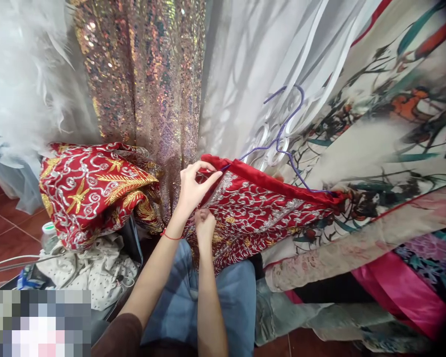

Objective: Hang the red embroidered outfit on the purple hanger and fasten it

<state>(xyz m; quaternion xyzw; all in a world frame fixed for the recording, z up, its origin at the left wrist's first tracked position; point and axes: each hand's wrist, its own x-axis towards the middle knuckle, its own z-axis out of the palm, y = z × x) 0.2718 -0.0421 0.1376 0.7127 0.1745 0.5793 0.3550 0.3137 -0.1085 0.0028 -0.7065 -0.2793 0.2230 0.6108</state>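
As white feathers (33, 64) spill down at far left and a red bundle (92, 193) stitched in gold and silver sits above a white dotted cloth (100, 267), a person works with bare hands in front of a hanging sequined fabric (148, 64). The left hand (194, 186), its wrist ringed by a red string bracelet (173, 238), is partly open — thumb and forefinger pinch the left end of a red satin band (275, 179), right where one arm of a purple wire hanger (277, 140) meets it. Just below, the right hand (205, 227) is curled almost into a fist against an embroidered red garment (260, 210); whether it grips the cloth cannot be told.

The garment, edged along its top by the band, slants from the hands down to the right, its lower part falling over blue jeans (230, 297). Silver vines and gold sprigs cover the red ground. The hanger lies along the band, hook up, its right arm reaching the band's far end beside a floral-printed fabric (394, 114).

Pixel blocks mask the lower left corner; the right fingertips are tucked from sight, the garment's folds by the knuckles are hard to read, and shadow swallows the far right edge.
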